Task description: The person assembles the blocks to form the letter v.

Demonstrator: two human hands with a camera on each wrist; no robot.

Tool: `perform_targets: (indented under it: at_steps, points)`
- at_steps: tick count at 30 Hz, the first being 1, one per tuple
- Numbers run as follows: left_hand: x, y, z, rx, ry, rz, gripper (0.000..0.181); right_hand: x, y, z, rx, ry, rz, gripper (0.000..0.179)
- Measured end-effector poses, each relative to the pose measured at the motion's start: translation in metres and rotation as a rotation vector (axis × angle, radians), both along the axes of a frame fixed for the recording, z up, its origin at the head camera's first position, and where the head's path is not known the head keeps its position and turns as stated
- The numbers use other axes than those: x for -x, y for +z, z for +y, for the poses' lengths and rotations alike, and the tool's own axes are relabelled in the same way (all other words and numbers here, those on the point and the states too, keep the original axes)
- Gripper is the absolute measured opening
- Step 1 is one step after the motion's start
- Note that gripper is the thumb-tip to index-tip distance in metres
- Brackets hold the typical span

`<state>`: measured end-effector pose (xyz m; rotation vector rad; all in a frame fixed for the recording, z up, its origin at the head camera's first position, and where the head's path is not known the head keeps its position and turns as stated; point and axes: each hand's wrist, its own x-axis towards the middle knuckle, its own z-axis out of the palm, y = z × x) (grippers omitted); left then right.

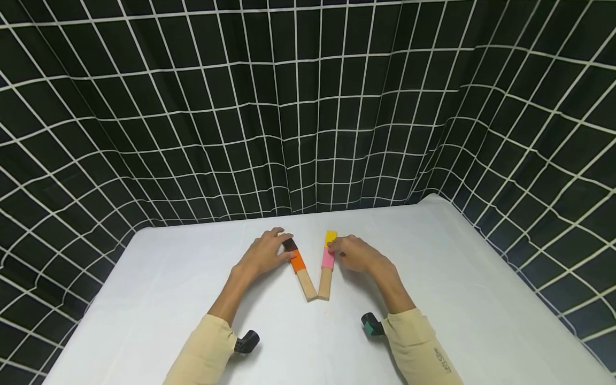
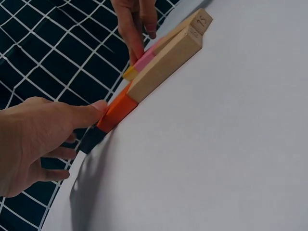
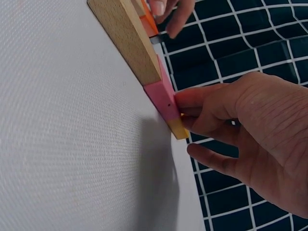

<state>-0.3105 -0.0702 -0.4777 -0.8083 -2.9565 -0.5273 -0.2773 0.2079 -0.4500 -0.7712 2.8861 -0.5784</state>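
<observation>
Two long wooden blocks lie on the white table in a V, their bare wood ends meeting at the near side. The left block (image 1: 298, 262) has an orange section and a black far end. Pink and yellow sections cover the far half of the right block (image 1: 328, 259). My left hand (image 1: 263, 252) touches the orange section with its thumb, its other fingers spread loosely near the black end. My right hand (image 1: 357, 253) rests fingertips against the pink and yellow part; in the right wrist view its lower finger stands apart from the block.
The white tabletop (image 1: 308, 347) reaches back to a dark curtain (image 1: 298, 107) with a white grid. Dark wrist devices (image 1: 247, 342) stick out from both beige sleeves (image 1: 204, 350). Handwritten marks show on the blocks' wood ends in the left wrist view.
</observation>
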Motion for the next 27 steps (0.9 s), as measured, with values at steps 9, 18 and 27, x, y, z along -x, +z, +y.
perform_targets:
  at_steps: [9,18,27]
  points:
    - [-0.004,-0.002,-0.001,-0.015,-0.069,0.064,0.042,0.001,0.004,-0.001,-0.008,-0.017,-0.018,0.04]
    - [-0.01,-0.003,-0.003,0.009,-0.039,0.049,0.042,-0.001,-0.001,-0.004,0.01,0.016,-0.017,0.04]
    - [-0.013,-0.004,0.006,-0.009,-0.025,0.077,0.044,0.0,0.0,-0.002,-0.019,-0.001,-0.016,0.038]
